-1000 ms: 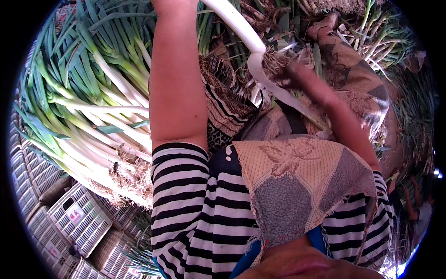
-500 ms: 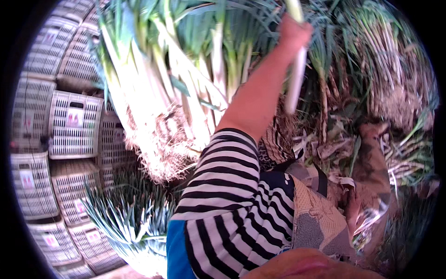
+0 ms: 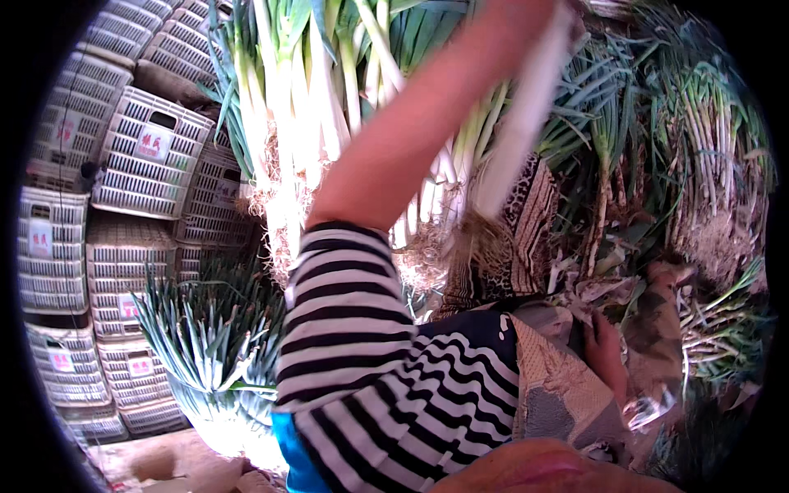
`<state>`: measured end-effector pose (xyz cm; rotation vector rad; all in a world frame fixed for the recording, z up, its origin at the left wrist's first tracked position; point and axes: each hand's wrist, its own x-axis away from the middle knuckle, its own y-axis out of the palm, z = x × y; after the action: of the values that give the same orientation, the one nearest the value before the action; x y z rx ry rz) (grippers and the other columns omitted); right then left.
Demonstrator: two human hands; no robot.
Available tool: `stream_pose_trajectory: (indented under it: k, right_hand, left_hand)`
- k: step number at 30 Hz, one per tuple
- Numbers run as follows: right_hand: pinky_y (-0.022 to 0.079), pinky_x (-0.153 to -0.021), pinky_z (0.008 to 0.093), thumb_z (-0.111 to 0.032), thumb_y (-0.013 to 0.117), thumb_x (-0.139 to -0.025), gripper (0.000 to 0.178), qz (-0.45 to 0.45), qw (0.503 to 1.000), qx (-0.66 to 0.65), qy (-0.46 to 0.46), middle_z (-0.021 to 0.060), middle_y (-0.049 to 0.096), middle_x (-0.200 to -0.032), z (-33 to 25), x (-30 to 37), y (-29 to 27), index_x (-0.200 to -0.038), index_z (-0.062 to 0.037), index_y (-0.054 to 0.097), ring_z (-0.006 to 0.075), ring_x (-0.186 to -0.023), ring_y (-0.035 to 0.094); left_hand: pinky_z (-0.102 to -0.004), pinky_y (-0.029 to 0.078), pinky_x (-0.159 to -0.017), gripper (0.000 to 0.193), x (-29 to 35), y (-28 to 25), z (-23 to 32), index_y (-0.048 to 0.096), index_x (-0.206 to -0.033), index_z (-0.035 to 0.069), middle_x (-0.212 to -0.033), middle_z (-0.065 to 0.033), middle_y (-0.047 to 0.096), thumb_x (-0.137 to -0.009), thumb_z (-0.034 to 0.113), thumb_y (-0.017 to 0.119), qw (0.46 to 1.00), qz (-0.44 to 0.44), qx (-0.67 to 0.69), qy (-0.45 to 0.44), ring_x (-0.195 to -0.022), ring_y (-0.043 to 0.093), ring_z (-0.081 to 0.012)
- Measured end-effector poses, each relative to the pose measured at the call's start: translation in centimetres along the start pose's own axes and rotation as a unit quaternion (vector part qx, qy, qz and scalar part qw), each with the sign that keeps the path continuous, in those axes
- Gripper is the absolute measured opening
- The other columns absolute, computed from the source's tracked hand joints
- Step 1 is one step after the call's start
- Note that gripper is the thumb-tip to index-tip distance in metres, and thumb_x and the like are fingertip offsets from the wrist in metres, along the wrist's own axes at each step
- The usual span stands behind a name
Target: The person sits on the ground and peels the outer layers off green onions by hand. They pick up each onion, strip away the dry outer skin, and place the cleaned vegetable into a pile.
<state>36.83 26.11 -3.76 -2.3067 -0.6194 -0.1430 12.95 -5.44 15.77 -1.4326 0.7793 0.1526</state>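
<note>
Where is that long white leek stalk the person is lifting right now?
In the head view the leek stalk slants from top centre-right downward, blurred, just right of the raised left arm, in front of the big leek pile; its rooty end hangs above the patterned cloth.

1 leek (image 3: 526, 115) raised, blurred. 2 hands in view: left hand (image 3: 538, 10), right hand (image 3: 606, 355). Roughly 10 white plastic crates (image 3: 148, 152) stacked. Leeks in 3 piles (image 3: 329, 107); stalk count can't tell.
</note>
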Motion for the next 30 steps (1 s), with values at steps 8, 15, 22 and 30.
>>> stream_pose_trajectory:
  k: [8,15,22,30]
  right_hand:
    - [0.043,-0.069,0.048,-0.019,0.047,-0.081,0.02,-0.017,0.998,0.059,-0.017,0.0225,0.058,-0.081,1.1,-2.3,1.2,-0.092,-0.0032,0.053,0.0412,-0.079,0.055]
    - [0.043,-0.069,0.0486,-0.018,0.05,-0.079,0.02,-0.009,0.999,0.043,0.019,0.0231,0.057,-0.08,2.4,-2.6,1.8,-0.09,-0.0015,0.052,0.0405,-0.078,0.055]
    - [0.044,-0.078,0.0439,-0.019,0.053,-0.079,0.033,-0.079,0.996,0.05,-0.014,0.0211,0.054,-0.097,3.3,-4.3,1.9,-0.107,-0.0014,0.05,0.0378,-0.089,0.054]
    - [0.038,-0.092,0.0364,-0.015,0.051,-0.077,0.049,-0.219,0.958,-0.169,-0.072,0.0158,0.048,-0.116,3.6,-8.8,-1.7,-0.123,-0.0034,0.041,0.027,-0.103,0.05]
  left_hand:
    - [-0.0311,0.047,-0.06,0.048,3.5,-13.7,-26.8,0.063,-0.09,-0.001,-0.076,-0.0098,0.062,-0.076,0.044,0.061,0.899,0.09,0.066,-0.424,-0.066,0.058,-0.0185]
    - [-0.0474,0.039,-0.091,0.073,17.7,-6.7,-30.3,0.038,-0.129,0.008,-0.122,-0.0226,0.046,-0.079,0.061,0.036,0.74,0.003,-0.298,-0.603,-0.109,0.048,-0.037]
    - [-0.0408,0.039,-0.09,0.074,21.0,-9.7,-39.0,0.053,-0.111,-0.007,-0.114,-0.0254,0.053,-0.081,0.059,0.035,0.806,0.027,0.024,-0.591,-0.105,0.051,-0.0383]
    - [-0.0323,0.039,-0.088,0.041,4.1,-4.7,-14.8,0.056,-0.109,-0.004,-0.107,-0.0192,0.059,-0.08,0.024,0.06,0.977,0.112,-0.042,-0.176,-0.099,0.056,-0.0269]
